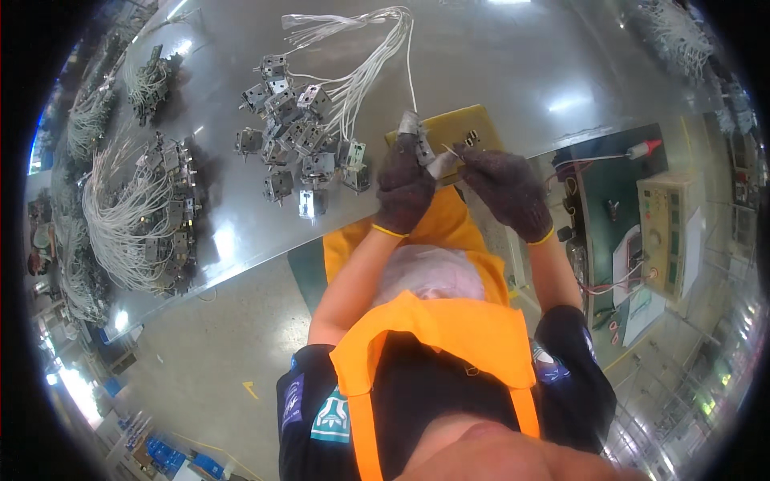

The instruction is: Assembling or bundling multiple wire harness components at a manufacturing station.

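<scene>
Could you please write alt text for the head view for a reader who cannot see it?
Two dark-gloved hands, left hand and right hand, hold a small metal part with a white wire over a shiny metal table. A cluster of similar wired parts lies to the left.

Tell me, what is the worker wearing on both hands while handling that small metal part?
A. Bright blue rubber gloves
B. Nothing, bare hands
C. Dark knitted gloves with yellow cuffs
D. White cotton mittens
C: the left hand and the right hand both wear dark knitted gloves edged in yellow at the wrist, gripping the small metal part.
</scene>
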A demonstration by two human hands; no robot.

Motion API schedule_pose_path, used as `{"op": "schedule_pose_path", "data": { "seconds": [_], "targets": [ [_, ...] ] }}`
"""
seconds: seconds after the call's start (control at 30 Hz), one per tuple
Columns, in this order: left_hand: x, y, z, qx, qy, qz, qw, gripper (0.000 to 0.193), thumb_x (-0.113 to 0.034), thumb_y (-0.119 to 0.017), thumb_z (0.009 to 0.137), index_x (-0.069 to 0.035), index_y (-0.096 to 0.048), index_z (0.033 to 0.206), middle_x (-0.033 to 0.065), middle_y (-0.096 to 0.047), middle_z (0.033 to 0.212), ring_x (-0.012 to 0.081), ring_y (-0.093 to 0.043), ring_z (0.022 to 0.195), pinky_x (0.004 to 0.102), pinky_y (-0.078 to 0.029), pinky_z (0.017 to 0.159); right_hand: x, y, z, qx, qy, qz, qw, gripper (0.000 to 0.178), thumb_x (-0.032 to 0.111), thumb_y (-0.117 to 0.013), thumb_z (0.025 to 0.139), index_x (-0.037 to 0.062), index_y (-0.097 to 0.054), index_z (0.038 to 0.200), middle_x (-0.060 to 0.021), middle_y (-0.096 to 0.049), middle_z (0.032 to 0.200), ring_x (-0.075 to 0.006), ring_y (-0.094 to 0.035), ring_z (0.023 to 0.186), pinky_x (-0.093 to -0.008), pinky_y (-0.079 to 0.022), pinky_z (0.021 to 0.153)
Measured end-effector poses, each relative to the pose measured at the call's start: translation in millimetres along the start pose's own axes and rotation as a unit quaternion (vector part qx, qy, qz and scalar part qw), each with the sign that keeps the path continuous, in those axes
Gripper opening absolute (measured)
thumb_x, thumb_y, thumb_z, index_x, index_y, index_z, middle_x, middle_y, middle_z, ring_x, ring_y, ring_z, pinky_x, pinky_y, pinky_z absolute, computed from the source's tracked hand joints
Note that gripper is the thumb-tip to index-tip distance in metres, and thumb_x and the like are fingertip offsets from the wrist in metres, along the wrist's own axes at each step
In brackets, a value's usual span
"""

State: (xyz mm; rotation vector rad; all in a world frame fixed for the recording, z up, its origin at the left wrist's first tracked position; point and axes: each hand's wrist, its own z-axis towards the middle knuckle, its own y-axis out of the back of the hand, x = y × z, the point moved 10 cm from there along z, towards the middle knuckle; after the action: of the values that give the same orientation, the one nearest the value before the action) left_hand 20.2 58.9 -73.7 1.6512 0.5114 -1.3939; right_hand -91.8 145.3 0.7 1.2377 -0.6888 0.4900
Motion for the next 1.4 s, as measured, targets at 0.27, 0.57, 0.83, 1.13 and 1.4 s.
{"op": "schedule_pose_path", "data": {
  "seconds": [0.27,0.57,0.83,1.13,1.4],
  "targets": [
    [-14,-4,9,-0.089,-0.293,0.123,0.944,0.062,-0.021,-0.073,0.077,0.000,-0.049,0.130,0.0216,-0.064,0.103,0.0382,-0.064,0.092,0.0440,-0.052,0.079,6,-24,12,0.082,-0.008,-0.130,0.988,0.030,0.018,-0.061,0.089,0.0060,-0.063,0.116,-0.0181,-0.066,0.094,-0.0364,-0.064,0.082,-0.0430,-0.051,0.073],
    [-13,-11,7,-0.030,-0.258,0.180,0.949,0.060,-0.022,-0.078,0.078,-0.005,-0.051,0.129,0.0162,-0.066,0.101,0.0298,-0.066,0.086,0.0388,-0.052,0.075,21,-34,-1,0.089,0.059,-0.268,0.958,0.023,0.017,-0.052,0.092,0.0062,-0.060,0.111,-0.0192,-0.063,0.080,-0.0384,-0.063,0.078,-0.0470,-0.049,0.068],
    [-10,-9,18,-0.027,-0.205,0.206,0.956,0.064,-0.027,-0.079,0.074,-0.005,-0.053,0.128,0.0200,-0.065,0.098,0.0365,-0.065,0.088,0.0431,-0.052,0.075,10,-41,10,0.020,0.011,-0.227,0.974,0.016,0.019,-0.053,0.090,0.0067,-0.060,0.096,-0.0197,-0.063,0.077,-0.0383,-0.063,0.075,-0.0494,-0.049,0.067],
    [-43,-4,10,-0.010,-0.262,0.195,0.945,0.039,-0.029,-0.066,0.080,-0.002,-0.056,0.107,0.0228,-0.063,0.084,0.0411,-0.064,0.079,0.0496,-0.051,0.068,2,-44,1,0.033,0.008,-0.235,0.972,0.018,0.020,-0.051,0.091,0.0067,-0.062,0.096,-0.0205,-0.065,0.081,-0.0395,-0.063,0.077,-0.0498,-0.050,0.070],
    [-100,53,-36,-0.109,-0.349,0.335,0.868,0.049,-0.013,-0.059,0.077,-0.005,-0.053,0.124,0.0186,-0.056,0.119,0.0359,-0.049,0.120,0.0480,-0.040,0.099,6,-18,-12,-0.002,-0.031,0.045,0.999,0.038,0.021,-0.061,0.091,0.0082,-0.061,0.127,-0.0161,-0.068,0.102,-0.0285,-0.067,0.080,-0.0381,-0.054,0.073]
  ]
}}
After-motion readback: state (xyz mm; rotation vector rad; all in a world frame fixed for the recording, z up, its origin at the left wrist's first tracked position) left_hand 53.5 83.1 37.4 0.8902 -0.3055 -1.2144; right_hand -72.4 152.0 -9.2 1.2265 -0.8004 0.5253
